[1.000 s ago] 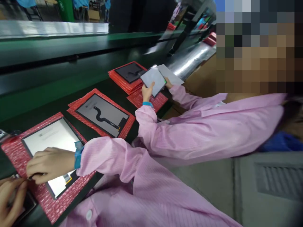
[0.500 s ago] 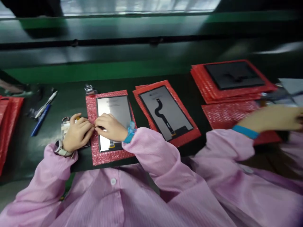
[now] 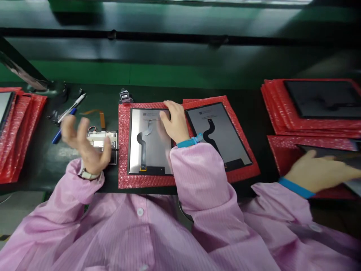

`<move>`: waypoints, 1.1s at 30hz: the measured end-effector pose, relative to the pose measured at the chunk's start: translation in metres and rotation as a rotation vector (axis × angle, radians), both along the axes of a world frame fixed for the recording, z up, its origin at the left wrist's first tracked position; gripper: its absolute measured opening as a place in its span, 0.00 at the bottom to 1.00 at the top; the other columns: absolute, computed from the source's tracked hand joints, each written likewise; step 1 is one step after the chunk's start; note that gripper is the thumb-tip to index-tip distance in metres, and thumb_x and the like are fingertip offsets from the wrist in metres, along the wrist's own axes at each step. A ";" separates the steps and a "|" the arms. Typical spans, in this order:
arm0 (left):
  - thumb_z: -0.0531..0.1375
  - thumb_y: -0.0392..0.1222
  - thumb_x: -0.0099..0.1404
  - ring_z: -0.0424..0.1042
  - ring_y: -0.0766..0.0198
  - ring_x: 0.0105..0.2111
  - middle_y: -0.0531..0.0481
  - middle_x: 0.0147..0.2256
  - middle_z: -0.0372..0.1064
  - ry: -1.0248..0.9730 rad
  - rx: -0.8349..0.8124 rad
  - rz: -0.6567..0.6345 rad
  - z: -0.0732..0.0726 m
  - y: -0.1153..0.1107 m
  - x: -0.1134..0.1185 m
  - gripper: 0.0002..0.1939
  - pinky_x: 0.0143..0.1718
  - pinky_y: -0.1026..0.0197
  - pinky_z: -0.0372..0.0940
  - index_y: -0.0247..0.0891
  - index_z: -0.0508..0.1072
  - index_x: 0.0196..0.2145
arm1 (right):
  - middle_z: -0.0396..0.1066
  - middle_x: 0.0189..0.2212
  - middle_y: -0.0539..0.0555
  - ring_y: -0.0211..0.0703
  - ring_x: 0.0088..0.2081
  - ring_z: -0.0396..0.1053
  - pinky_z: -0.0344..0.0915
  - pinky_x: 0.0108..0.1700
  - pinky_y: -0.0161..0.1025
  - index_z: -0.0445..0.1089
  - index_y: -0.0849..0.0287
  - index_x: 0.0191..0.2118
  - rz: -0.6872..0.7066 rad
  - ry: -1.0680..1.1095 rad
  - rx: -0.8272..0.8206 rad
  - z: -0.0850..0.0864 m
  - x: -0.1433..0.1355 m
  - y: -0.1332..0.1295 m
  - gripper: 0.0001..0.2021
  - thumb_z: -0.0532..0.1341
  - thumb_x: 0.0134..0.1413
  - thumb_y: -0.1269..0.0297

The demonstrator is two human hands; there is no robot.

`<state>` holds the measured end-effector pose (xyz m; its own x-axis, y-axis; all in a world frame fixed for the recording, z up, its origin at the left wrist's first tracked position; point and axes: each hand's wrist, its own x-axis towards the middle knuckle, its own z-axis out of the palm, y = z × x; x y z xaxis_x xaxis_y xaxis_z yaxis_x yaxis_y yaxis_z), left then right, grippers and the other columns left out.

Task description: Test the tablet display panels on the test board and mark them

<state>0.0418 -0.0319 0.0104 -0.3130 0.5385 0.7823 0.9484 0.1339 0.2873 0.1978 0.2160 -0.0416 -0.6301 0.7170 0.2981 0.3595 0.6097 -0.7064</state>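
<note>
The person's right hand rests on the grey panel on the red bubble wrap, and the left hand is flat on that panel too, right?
Not quite. The head view shows the left hand raised, fingers spread, beside the grey display panel, not on it. The right hand does rest on that panel, which lies on the red bubble-wrap sheet.

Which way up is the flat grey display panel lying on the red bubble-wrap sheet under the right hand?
Back side up: the grey display panel shows a flex ribbon cable across it, flat on the red bubble-wrap sheet, right hand resting on its top edge.
</note>
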 end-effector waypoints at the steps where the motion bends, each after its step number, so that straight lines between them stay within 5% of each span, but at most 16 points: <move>1: 0.61 0.43 0.69 0.49 0.44 0.70 0.43 0.70 0.44 0.004 -0.094 -0.107 -0.003 -0.002 0.012 0.35 0.71 0.38 0.49 0.47 0.55 0.70 | 0.66 0.61 0.65 0.56 0.65 0.59 0.50 0.72 0.59 0.68 0.65 0.59 -0.041 -0.013 -0.012 -0.005 0.000 0.007 0.20 0.55 0.64 0.65; 4: 0.59 0.44 0.71 0.50 0.42 0.70 0.38 0.69 0.48 -0.009 -0.452 -0.419 -0.015 -0.010 0.052 0.32 0.69 0.36 0.53 0.43 0.55 0.69 | 0.64 0.62 0.65 0.60 0.66 0.55 0.46 0.72 0.65 0.69 0.64 0.57 -0.050 0.078 -0.117 -0.018 -0.003 0.023 0.18 0.57 0.63 0.67; 8: 0.58 0.45 0.72 0.48 0.37 0.71 0.30 0.68 0.52 0.017 -0.696 -0.506 -0.030 -0.018 0.085 0.31 0.68 0.33 0.52 0.36 0.58 0.68 | 0.68 0.57 0.58 0.59 0.65 0.59 0.58 0.66 0.63 0.72 0.62 0.48 -0.010 0.208 -0.195 -0.024 -0.011 0.033 0.12 0.57 0.69 0.60; 11: 0.58 0.47 0.72 0.47 0.36 0.71 0.28 0.68 0.51 -0.008 -0.696 -0.479 -0.032 -0.019 0.086 0.31 0.68 0.32 0.53 0.35 0.59 0.68 | 0.68 0.55 0.57 0.51 0.61 0.64 0.68 0.58 0.55 0.70 0.63 0.42 0.012 0.305 -0.249 -0.024 -0.016 0.034 0.10 0.60 0.66 0.60; 16: 0.59 0.47 0.70 0.44 0.34 0.71 0.28 0.68 0.48 -0.020 -0.693 -0.446 -0.030 -0.020 0.083 0.33 0.67 0.31 0.51 0.36 0.57 0.69 | 0.66 0.40 0.49 0.40 0.58 0.67 0.66 0.48 0.46 0.66 0.61 0.34 0.020 0.486 -0.329 -0.014 -0.021 0.029 0.26 0.32 0.67 0.71; 20: 0.63 0.54 0.65 0.35 0.28 0.72 0.32 0.71 0.40 -0.106 -0.592 -0.367 -0.029 -0.024 0.085 0.41 0.67 0.23 0.42 0.44 0.54 0.70 | 0.64 0.33 0.48 0.37 0.47 0.70 0.67 0.43 0.36 0.63 0.56 0.32 -0.019 0.614 -0.366 0.001 -0.015 0.022 0.10 0.52 0.66 0.65; 22: 0.65 0.59 0.64 0.33 0.27 0.72 0.33 0.72 0.36 -0.207 -0.474 -0.258 -0.029 -0.027 0.086 0.45 0.67 0.22 0.41 0.47 0.51 0.71 | 0.62 0.32 0.49 0.37 0.41 0.67 0.66 0.40 0.35 0.61 0.55 0.32 -0.026 0.664 -0.366 0.010 -0.009 0.017 0.10 0.61 0.62 0.59; 26: 0.62 0.55 0.70 0.53 0.42 0.70 0.33 0.70 0.43 -0.640 -0.259 -0.005 -0.028 -0.027 0.085 0.44 0.67 0.37 0.57 0.49 0.41 0.72 | 0.53 0.26 0.46 0.33 0.26 0.54 0.53 0.27 0.32 0.61 0.55 0.34 -0.104 0.736 -0.401 0.026 0.002 0.002 0.16 0.61 0.59 0.47; 29: 0.63 0.58 0.68 0.61 0.47 0.66 0.36 0.67 0.56 -0.954 -0.227 -0.062 -0.024 -0.025 0.085 0.44 0.67 0.43 0.60 0.46 0.45 0.71 | 0.52 0.24 0.45 0.32 0.23 0.47 0.45 0.24 0.34 0.62 0.55 0.32 -0.191 0.771 -0.459 0.031 0.005 -0.008 0.18 0.64 0.54 0.46; 33: 0.68 0.60 0.62 0.65 0.44 0.63 0.40 0.62 0.66 -1.124 -0.268 -0.224 -0.017 -0.025 0.085 0.38 0.66 0.45 0.61 0.42 0.64 0.64 | 0.53 0.24 0.46 0.34 0.24 0.49 0.47 0.24 0.35 0.62 0.54 0.31 -0.205 0.759 -0.632 0.023 0.004 -0.013 0.18 0.67 0.48 0.48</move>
